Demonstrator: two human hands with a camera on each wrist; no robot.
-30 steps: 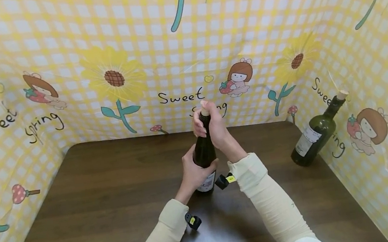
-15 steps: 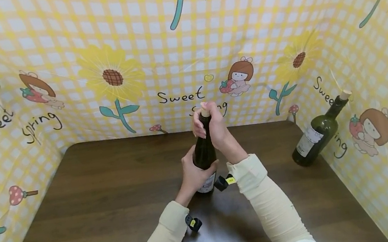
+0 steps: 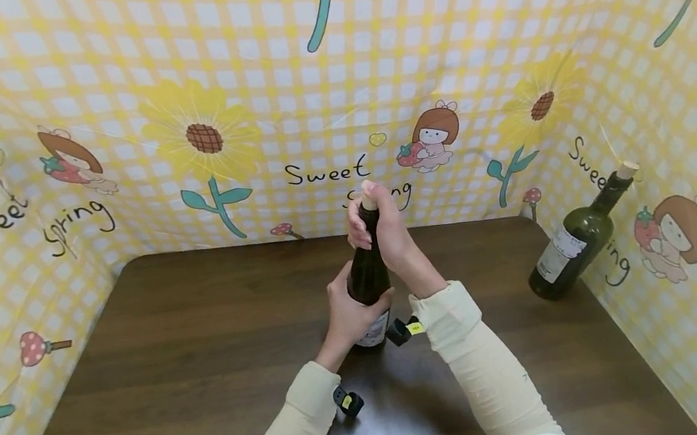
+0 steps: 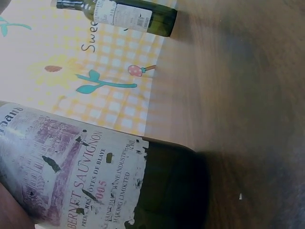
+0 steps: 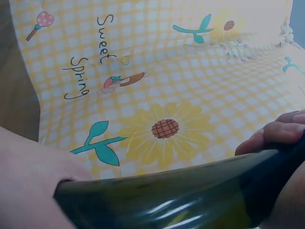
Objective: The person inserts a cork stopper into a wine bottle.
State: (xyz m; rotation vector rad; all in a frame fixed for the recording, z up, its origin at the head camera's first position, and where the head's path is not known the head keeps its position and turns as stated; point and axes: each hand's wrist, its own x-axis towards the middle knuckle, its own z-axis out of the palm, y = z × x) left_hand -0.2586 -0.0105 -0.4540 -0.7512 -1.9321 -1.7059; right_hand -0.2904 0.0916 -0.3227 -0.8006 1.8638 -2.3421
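Note:
A dark green wine bottle [image 3: 367, 274] stands upright at the middle of the table. My left hand [image 3: 350, 314] grips its body, thumb across the front just above the label. Higher up, my right hand [image 3: 394, 237] curls its fingers round the neck, and its thumb lies at the top of a pale cork [image 3: 369, 203] in the mouth. In the left wrist view the worn Cabernet Sauvignon label [image 4: 86, 176] fills the lower left. The right wrist view shows the bottle's shiny shoulder [image 5: 176, 210] between both hands; part of the neck is hidden by fingers.
A second green wine bottle [image 3: 570, 249], corked, stands at the right edge of the brown wooden table [image 3: 205, 341]. A yellow checked cloth [image 3: 306, 104] with printed flowers walls the back and both sides.

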